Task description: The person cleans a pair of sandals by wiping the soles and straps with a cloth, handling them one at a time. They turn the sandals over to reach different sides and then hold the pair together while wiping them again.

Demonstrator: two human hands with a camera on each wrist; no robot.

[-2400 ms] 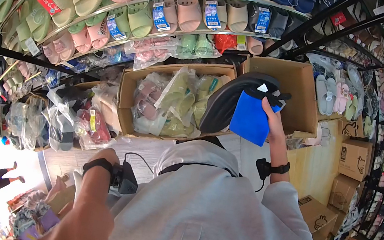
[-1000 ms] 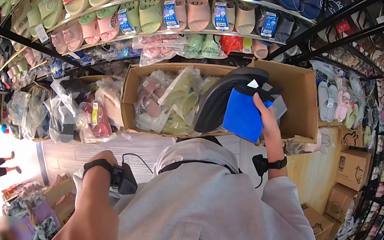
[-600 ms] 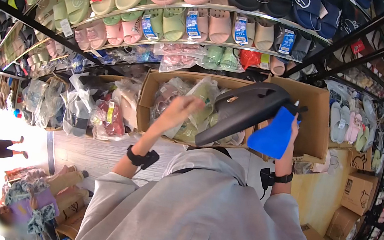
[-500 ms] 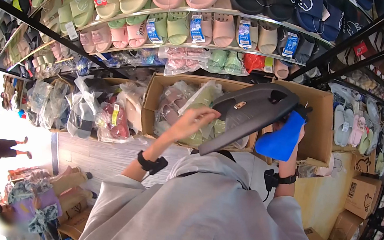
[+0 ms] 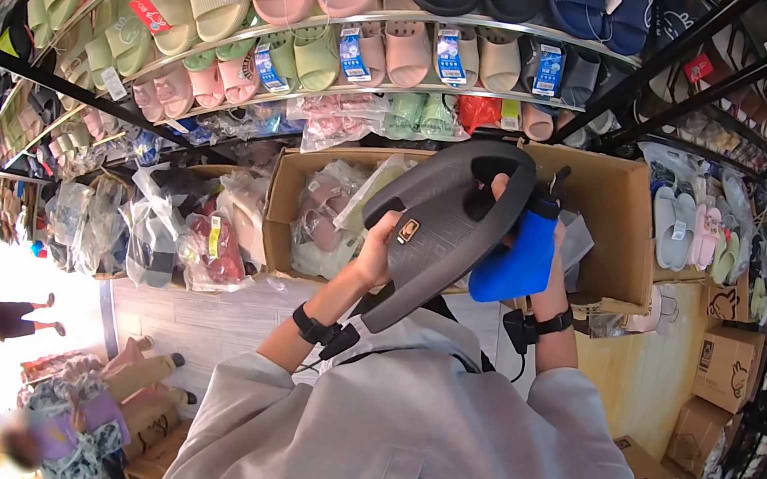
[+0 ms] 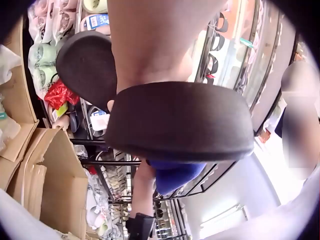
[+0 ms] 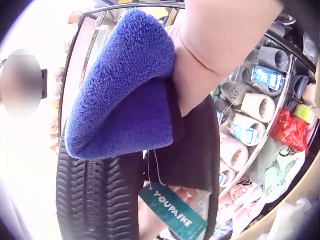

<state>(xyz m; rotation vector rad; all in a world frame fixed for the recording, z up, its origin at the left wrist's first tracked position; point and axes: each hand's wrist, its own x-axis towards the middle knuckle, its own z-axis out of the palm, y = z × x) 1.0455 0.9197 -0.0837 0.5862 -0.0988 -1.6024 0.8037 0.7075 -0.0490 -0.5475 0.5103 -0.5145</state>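
Above two open cardboard boxes, a dark slipper (image 5: pixel 444 240) is held between the person's hands, which are apart, one on each side of it. The left hand (image 5: pixel 377 251) grips one edge, near a gold badge (image 5: pixel 407 231), with some fingers hidden underneath. The right hand (image 5: pixel 557 267) holds the other side along with a blue cloth (image 5: pixel 520 262); a bit of finger shows through the slipper's opening, the rest is covered. Whether a second slipper lies behind is hard to make out. At the right wrist, a green tag (image 7: pixel 172 212) reads YOUPAIKE; at the left wrist, forearm and slipper block the fingers. The left box (image 5: pixel 283 215) holds bagged slippers (image 5: pixel 325 194), pinkish and green, partly covered. The right box (image 5: pixel 596 182) contains pale plastic (image 5: pixel 579 240), its outline cut off by the right arm.
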